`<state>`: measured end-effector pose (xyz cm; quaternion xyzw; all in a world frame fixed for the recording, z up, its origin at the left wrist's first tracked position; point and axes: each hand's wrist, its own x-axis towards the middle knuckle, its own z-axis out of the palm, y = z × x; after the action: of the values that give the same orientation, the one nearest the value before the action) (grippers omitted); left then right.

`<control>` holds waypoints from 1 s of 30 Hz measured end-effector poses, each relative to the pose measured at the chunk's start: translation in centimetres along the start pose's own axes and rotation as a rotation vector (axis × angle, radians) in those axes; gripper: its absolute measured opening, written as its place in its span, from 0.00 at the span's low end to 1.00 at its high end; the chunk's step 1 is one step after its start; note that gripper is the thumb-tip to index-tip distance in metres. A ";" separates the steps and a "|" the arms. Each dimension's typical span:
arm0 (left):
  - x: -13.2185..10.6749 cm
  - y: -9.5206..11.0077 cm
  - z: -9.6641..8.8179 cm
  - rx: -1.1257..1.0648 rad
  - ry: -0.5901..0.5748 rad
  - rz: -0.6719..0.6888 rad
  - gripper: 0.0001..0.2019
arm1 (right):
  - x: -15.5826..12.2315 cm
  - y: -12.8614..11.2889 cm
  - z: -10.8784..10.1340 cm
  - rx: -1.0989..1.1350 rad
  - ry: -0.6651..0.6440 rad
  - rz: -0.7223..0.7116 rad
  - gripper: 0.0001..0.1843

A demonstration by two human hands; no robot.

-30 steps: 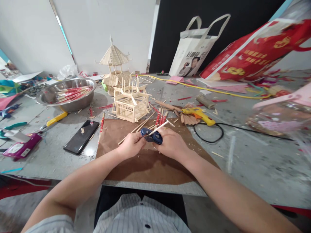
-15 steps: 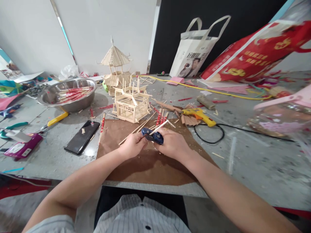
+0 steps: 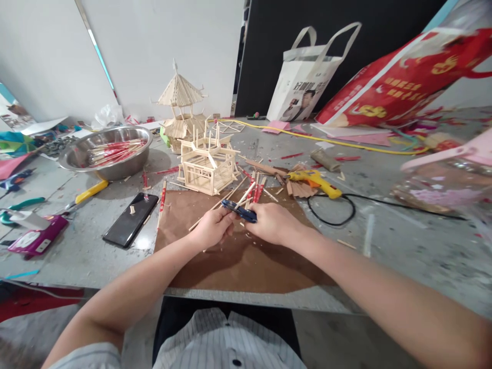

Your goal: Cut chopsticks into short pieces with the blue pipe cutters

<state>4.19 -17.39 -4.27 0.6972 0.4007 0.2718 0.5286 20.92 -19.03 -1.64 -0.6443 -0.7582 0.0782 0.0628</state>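
Observation:
Above a brown sheet [image 3: 246,271], my right hand [image 3: 274,223] is closed around a dark blue hand cutter [image 3: 240,211]. A pale wooden stick [image 3: 246,193] crosses the cutter and points up to the right. My left hand [image 3: 215,228] is closed on the stick's lower end, its fingertips close to the cutter's head. Just beyond the hands stands an open wooden stick frame [image 3: 207,166] with short upright posts. Loose sticks, some with red printed ends [image 3: 259,190], lie between the frame and my hands.
A finished stick pavilion [image 3: 180,107] stands behind the frame. To the left are a metal bowl [image 3: 142,159] of sticks, a phone [image 3: 130,220] and a yellow-handled knife [image 3: 91,191]. A yellow glue gun [image 3: 317,182] with a black cord [image 3: 403,206] lies right.
The cutter has turned in my right hand, and the stick now points more steeply upward. My left hand stays close beside it. The view has shifted slightly.

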 end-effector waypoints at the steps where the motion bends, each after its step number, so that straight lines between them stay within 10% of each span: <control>1: 0.0 0.1 0.1 -0.019 -0.010 -0.047 0.15 | 0.1 0.1 -0.1 0.003 -0.034 0.013 0.14; 14: 0.5 -1.4 0.3 0.218 -0.066 -0.159 0.13 | 1.9 0.6 0.1 0.175 -0.410 0.202 0.12; 21: 0.5 -1.7 0.7 0.227 -0.034 -0.185 0.09 | 1.9 0.4 0.0 0.271 -0.410 0.254 0.10; 30: -0.3 1.3 -4.1 -0.408 0.411 0.091 0.24 | 1.9 1.0 0.0 1.039 -0.312 0.351 0.10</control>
<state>1.11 -15.69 -1.77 0.5243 0.4048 0.5056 0.5529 21.61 -17.02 -1.83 -0.6260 -0.5019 0.5442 0.2449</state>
